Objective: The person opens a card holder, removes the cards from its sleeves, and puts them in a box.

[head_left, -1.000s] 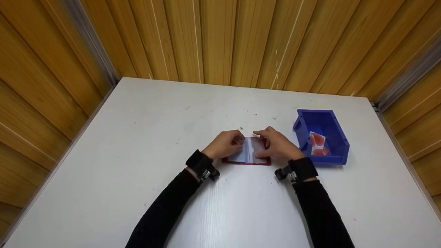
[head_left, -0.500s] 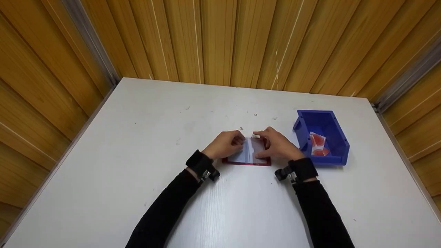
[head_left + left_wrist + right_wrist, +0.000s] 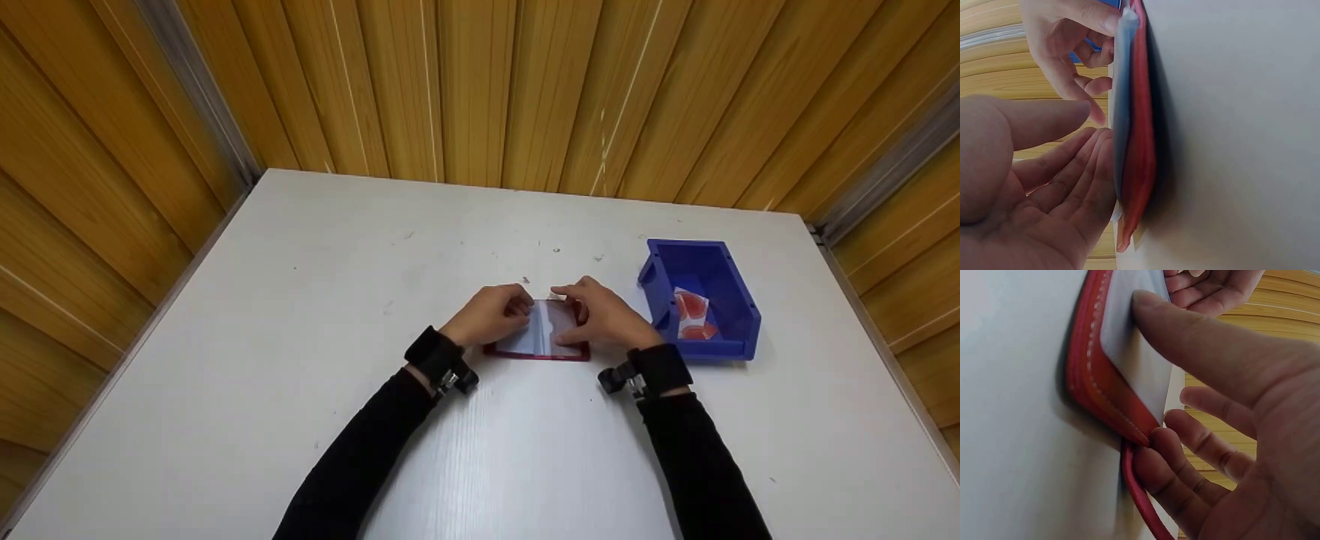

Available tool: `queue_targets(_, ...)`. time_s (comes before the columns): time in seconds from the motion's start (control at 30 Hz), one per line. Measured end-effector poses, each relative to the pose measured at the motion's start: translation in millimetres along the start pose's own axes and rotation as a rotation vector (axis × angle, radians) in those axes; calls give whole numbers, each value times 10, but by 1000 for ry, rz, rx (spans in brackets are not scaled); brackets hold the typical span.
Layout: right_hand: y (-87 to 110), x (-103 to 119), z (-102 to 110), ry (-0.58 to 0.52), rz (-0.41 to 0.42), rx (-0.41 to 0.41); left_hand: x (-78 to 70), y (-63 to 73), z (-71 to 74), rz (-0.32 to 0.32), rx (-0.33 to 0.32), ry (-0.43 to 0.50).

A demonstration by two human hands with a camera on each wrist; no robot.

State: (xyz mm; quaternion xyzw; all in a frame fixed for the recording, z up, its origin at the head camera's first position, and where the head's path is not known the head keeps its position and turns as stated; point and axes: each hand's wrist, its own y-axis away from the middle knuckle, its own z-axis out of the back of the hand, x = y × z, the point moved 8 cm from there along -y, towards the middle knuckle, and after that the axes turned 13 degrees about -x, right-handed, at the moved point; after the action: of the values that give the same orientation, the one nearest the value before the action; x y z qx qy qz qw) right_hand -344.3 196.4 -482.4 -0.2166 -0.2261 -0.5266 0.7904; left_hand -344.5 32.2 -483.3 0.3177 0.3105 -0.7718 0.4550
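Note:
A red card holder with clear plastic sleeves [image 3: 534,341] lies unfolded on the white table between both hands. In the left wrist view, its red cover [image 3: 1141,124] is seen edge-on. My left hand [image 3: 489,313] rests at its left half, fingers loosely bent with their tips at the sleeve and the thumb apart. With its thumb on the right-hand sleeve and fingers at the outer edge, my right hand [image 3: 609,315] holds the right half. White stitching runs along the red border [image 3: 1085,365] in the right wrist view, and a thin red strap [image 3: 1139,495] hangs by the fingers.
To the right stands a blue open-front bin [image 3: 714,349] holding paper pieces with a red print [image 3: 691,306]. The white table [image 3: 360,247] reaches back to a wood-patterned wall [image 3: 472,90]. Small marks dot its surface.

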Motion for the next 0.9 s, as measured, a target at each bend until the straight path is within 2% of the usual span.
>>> queue_targets(0.2, 31, 28, 23, -27, -1, 13, -5, 8, 1, -1, -4, -1)
queue_targets(0.57, 20, 44, 40, 12, -22, 22, 3, -3, 18, 23, -5, 7)
queue_targets(0.7, 19, 14, 4, -15, -59, 54, 13, -1, 17, 31, 0, 9)
queue_targets(0.9, 42, 51, -5, -93, -33, 62, -17, 6, 21, 10, -1, 30)
